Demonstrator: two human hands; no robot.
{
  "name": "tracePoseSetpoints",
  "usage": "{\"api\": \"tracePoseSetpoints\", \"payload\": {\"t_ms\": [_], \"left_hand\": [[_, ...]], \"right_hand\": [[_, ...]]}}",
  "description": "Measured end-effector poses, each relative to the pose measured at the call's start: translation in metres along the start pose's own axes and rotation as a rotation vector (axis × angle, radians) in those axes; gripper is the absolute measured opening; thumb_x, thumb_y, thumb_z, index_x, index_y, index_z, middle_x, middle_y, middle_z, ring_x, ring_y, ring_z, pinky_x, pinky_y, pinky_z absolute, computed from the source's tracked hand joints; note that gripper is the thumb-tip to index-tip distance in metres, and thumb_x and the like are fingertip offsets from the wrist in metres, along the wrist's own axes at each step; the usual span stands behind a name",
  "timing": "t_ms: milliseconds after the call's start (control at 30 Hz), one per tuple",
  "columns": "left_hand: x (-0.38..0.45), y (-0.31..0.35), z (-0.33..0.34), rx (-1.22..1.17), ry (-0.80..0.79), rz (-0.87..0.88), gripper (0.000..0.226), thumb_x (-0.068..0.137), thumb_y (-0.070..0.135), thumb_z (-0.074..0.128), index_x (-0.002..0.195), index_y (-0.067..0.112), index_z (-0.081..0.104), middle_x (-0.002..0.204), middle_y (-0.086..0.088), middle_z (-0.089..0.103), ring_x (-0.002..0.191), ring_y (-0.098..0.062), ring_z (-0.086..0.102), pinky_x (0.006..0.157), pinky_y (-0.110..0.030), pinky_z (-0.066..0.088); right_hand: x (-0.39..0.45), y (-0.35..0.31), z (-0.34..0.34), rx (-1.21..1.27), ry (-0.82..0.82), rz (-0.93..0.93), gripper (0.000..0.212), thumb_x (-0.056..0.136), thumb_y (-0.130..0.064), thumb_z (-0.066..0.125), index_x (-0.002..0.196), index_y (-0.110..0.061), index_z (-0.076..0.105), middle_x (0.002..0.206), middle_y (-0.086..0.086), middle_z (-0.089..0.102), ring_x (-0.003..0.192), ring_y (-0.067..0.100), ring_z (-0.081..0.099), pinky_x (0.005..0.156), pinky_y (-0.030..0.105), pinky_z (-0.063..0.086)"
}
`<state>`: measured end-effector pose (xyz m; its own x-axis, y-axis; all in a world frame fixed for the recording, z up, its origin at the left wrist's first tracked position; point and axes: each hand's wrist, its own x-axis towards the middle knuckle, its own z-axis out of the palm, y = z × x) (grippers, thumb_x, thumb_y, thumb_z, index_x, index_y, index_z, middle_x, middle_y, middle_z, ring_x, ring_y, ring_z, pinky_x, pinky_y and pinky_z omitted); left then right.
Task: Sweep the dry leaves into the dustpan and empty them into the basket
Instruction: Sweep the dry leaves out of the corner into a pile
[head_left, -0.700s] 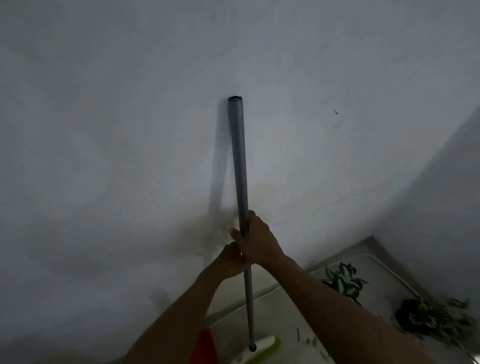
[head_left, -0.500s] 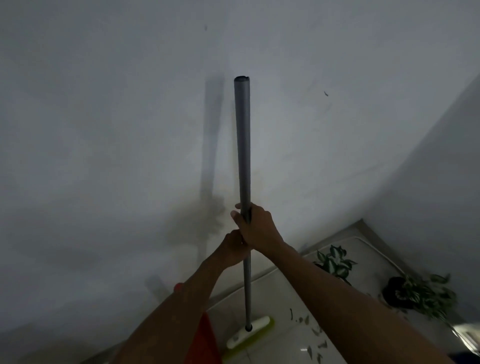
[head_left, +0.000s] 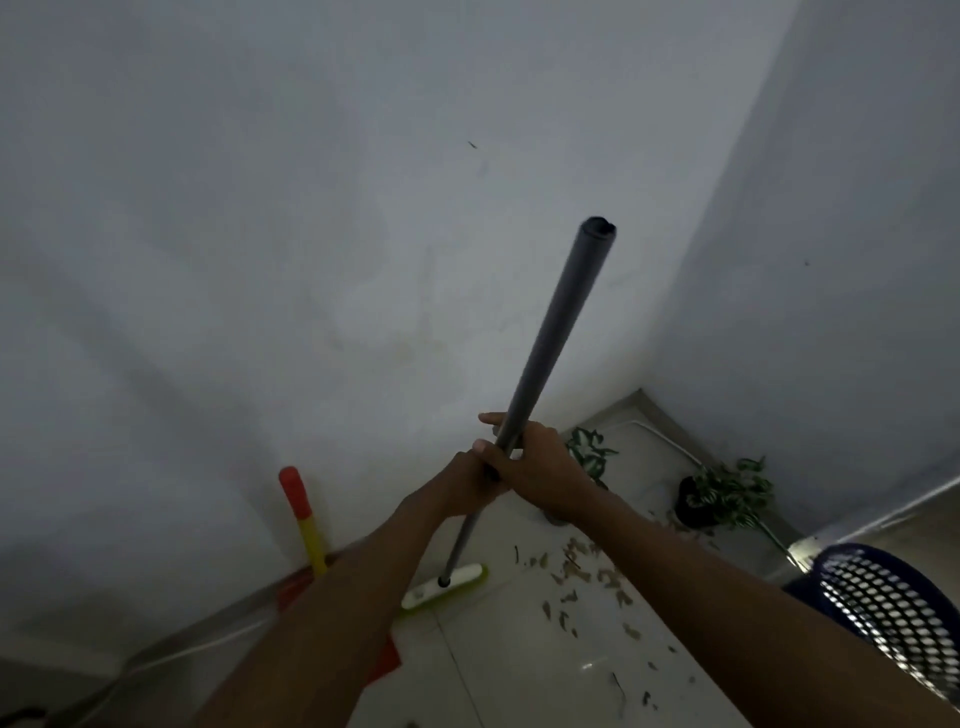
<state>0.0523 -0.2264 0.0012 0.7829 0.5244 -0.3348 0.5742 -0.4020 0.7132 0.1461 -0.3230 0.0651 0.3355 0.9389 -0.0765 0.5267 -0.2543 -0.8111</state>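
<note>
Broom (head_left: 550, 332) tilted right since earlier, both hands gripping, no writing readable

The person's left forearm (head_left: 332, 613) covered most of the red dustpan (head_left: 387, 662), so only its yellow-and-red handle and two red slivers showed. The blue mesh basket (head_left: 893, 608) was cut off by the right edge, with the right forearm (head_left: 727, 597) across its lower side. The broom handle (head_left: 550, 332) was hidden where both hands wrapped it. One potted plant (head_left: 589, 452) sat partly behind the right hand (head_left: 535, 462). The dry leaves (head_left: 587, 577) were too small and dim to count.
</note>
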Motion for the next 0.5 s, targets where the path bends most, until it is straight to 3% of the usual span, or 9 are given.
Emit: {"api": "tracePoseSetpoints", "payload": {"t_ms": [67, 200, 300, 333, 367, 433, 500], "left_hand": [[-0.008, 0.001, 0.029, 0.048, -0.015, 0.005, 0.029, 0.088, 0.033, 0.055, 0.110, 0.013, 0.059, 0.096, -0.018, 0.068, 0.093, -0.034, 0.066, 0.083, -0.054, 0.055], [-0.033, 0.013, 0.096, 0.128, -0.075, -0.037, 0.031, 0.088, 0.028, 0.057, 0.116, 0.015, 0.056, 0.096, -0.017, 0.067, 0.092, -0.034, 0.065, 0.083, -0.050, 0.056], [-0.066, 0.041, 0.128, 0.143, -0.098, -0.055, 0.040, 0.090, 0.034, 0.057, 0.126, 0.015, 0.055, 0.112, -0.011, 0.065, 0.103, -0.028, 0.062, 0.091, -0.041, 0.052], [-0.074, 0.046, 0.140, 0.166, -0.117, -0.048, 0.039, 0.092, 0.033, 0.056, 0.126, 0.014, 0.056, 0.116, -0.010, 0.064, 0.106, -0.028, 0.061, 0.093, -0.040, 0.051], [-0.081, 0.051, 0.152, 0.194, -0.136, -0.028, 0.036, 0.094, 0.033, 0.053, 0.125, 0.013, 0.058, 0.118, -0.011, 0.063, 0.109, -0.029, 0.060, 0.094, -0.041, 0.050], [-0.097, 0.060, 0.173, 0.254, -0.200, -0.007, 0.031, 0.099, 0.030, 0.045, 0.118, 0.011, 0.061, 0.121, -0.013, 0.062, 0.112, -0.031, 0.058, 0.096, -0.045, 0.047], [-0.113, 0.066, 0.191, 0.305, -0.255, 0.032, 0.030, 0.099, 0.027, 0.044, 0.116, 0.010, 0.061, 0.122, -0.014, 0.062, 0.113, -0.031, 0.057, 0.095, -0.045, 0.047]], "right_hand": [[-0.040, 0.014, -0.013, 0.003, -0.044, -0.034, 0.046, 0.090, -0.037, 0.060, 0.134, -0.026, 0.051, 0.124, 0.008, 0.064, 0.118, 0.016, 0.057, 0.095, 0.024, 0.045], [-0.105, 0.039, -0.031, -0.041, -0.082, -0.054, 0.048, 0.089, -0.043, 0.059, 0.134, -0.036, 0.046, 0.131, -0.001, 0.058, 0.119, 0.013, 0.054, 0.094, 0.023, 0.044], [-0.148, 0.058, -0.039, -0.102, -0.136, -0.047, 0.037, 0.090, -0.047, 0.057, 0.125, -0.047, 0.046, 0.099, -0.021, 0.059, 0.091, 0.004, 0.061, 0.078, 0.020, 0.051], [-0.161, 0.066, -0.041, -0.125, -0.151, -0.047, 0.037, 0.090, -0.046, 0.057, 0.125, -0.045, 0.048, 0.091, -0.020, 0.058, 0.082, -0.001, 0.058, 0.074, 0.017, 0.048], [-0.176, 0.072, -0.042, -0.128, -0.169, -0.044, 0.037, 0.091, -0.044, 0.057, 0.127, -0.040, 0.051, 0.094, -0.018, 0.060, 0.083, -0.004, 0.056, 0.076, 0.013, 0.045], [-0.200, 0.089, -0.043, -0.199, -0.232, -0.024, 0.041, 0.093, -0.044, 0.053, 0.132, -0.034, 0.051, 0.120, -0.011, 0.061, 0.107, -0.002, 0.054, 0.092, 0.012, 0.039], [-0.221, 0.102, -0.045, -0.313, -0.378, -0.027, 0.060, 0.089, -0.063, 0.039, 0.142, -0.035, 0.037, 0.147, -0.005, 0.043, 0.134, 0.005, 0.036, 0.110, 0.027, 0.029]]}}
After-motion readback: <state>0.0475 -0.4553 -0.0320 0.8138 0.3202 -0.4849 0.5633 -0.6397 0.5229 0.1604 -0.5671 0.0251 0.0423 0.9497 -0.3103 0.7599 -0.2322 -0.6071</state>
